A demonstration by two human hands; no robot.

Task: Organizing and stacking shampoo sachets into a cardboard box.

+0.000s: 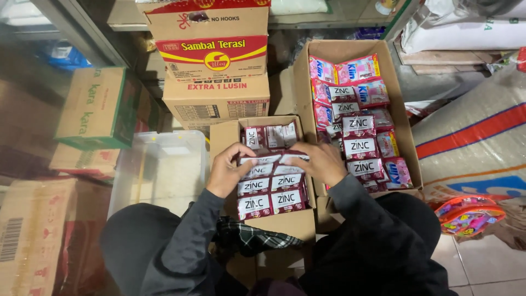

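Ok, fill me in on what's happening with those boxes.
A person sits over a small cardboard box lined with rows of dark red sachets. The left hand and right hand both press on the sachets in the upper rows of that box. Beside it on the right, a larger open box holds more dark red sachets mixed with pink sachets. A clear plastic tub sits to the left.

Sleeves: dark grey, long, ribbed cuffs at the wrists | left hand, right hand: bare, no gloves | Trousers: black | Lap: black-and-white checked cloth
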